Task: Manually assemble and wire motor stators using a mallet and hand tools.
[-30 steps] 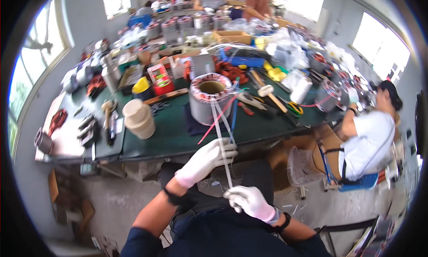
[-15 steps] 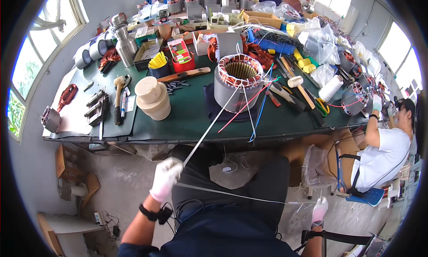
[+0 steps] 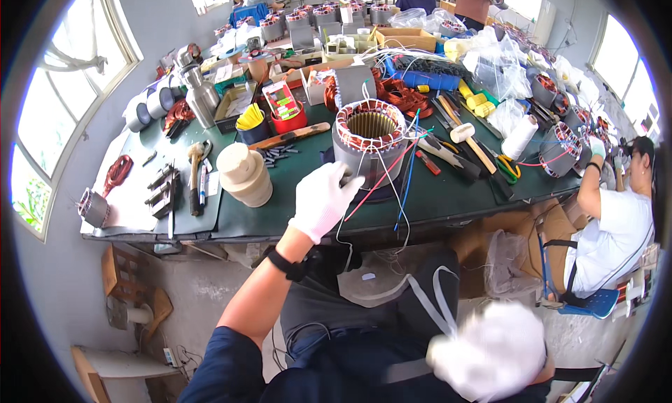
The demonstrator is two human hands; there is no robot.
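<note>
A grey motor stator (image 3: 364, 158) stands on the bench, its copper windings laced with white cord around the top ring. Red, blue and white leads hang from its front. My left hand (image 3: 325, 199), in a white glove, is at the stator's lower left side with bent fingers and the thumb apart. Close to me at the lower right, my gloved right hand (image 3: 490, 350) is smeared by motion. Flat white lacing tape (image 3: 422, 296) runs from that hand in slack loops over my lap; its far end is hard to follow.
Left of the stator are a cream stepped block (image 3: 245, 175), a red cup (image 3: 288, 117) and a mallet (image 3: 194, 175). To the right lie a white-headed mallet (image 3: 476, 147), pliers and a white thread cone (image 3: 520, 137). A co-worker (image 3: 616, 214) sits at the far right.
My left hand has moved up from my lap to the stator. My right hand has come inward and nearer. The tape, taut before, now hangs slack. The view has shifted slightly.
</note>
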